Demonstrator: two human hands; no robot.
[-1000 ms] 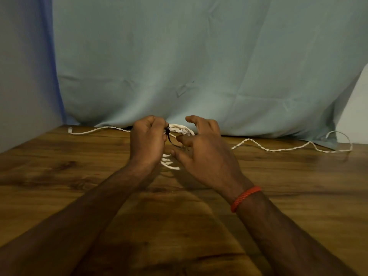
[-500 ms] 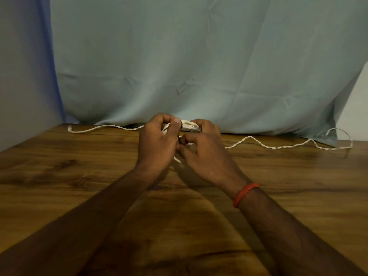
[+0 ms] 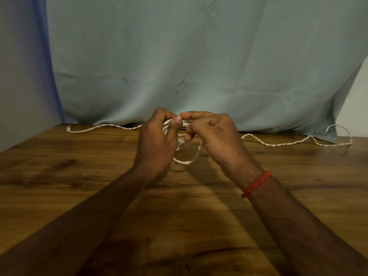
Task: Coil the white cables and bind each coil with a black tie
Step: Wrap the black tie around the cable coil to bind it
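Left hand (image 3: 157, 140) and right hand (image 3: 215, 136) both clasped one white coil (image 3: 187, 160); black tie unseen (binding judged incomplete). Loose cable (image 3: 278, 144) lay uncoiled either side of the coil.

The desk (image 3: 79, 186) is brown wood with dark knots and streaky grain, smooth, with a soft sheen where the light catches it. Behind it hangs a pale blue-green cloth (image 3: 199, 56), matt and creased. The twisted cable (image 3: 278, 144) is white with a rope-like, ridged surface, the looped cable (image 3: 186, 162) is flat, smooth, matt white, and the wristband (image 3: 256, 184) is red twisted cord.
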